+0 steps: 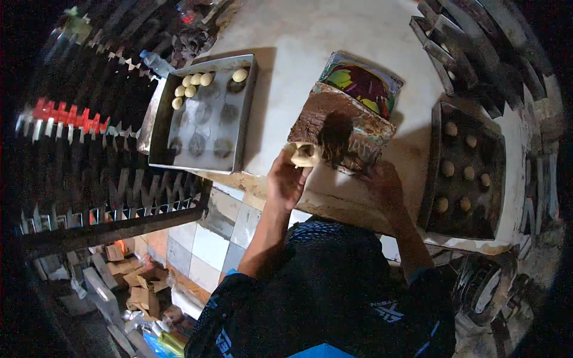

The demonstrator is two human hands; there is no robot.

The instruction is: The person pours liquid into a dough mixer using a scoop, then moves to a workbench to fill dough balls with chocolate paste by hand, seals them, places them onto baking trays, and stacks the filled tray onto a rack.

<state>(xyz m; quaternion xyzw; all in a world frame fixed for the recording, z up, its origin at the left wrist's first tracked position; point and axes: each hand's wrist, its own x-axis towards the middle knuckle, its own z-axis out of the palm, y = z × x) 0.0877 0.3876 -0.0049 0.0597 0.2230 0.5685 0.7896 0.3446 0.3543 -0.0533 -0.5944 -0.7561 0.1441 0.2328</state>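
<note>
A pale piece of dough (303, 154), flattened and cupped with a dark spot of filling in its middle, rests in the fingers of my left hand (287, 184). Right beside it lies a thick slab of brown paste (322, 116) on a colourful printed wrapper (361, 83). My right hand (387, 184) is at the slab's near right edge; its fingers are dark and blurred, so their grip is hidden. To the left, a metal tray (249, 113) carries several round dough balls (196, 79) toward its far end.
A dark tray (436, 173) with several dough balls (468, 173) stands at the table's right. More trays (444, 59) are stacked at far right. A plastic bottle (156, 63) touches the left tray. Cardboard scraps (143, 292) litter the tiled floor (210, 246) at lower left.
</note>
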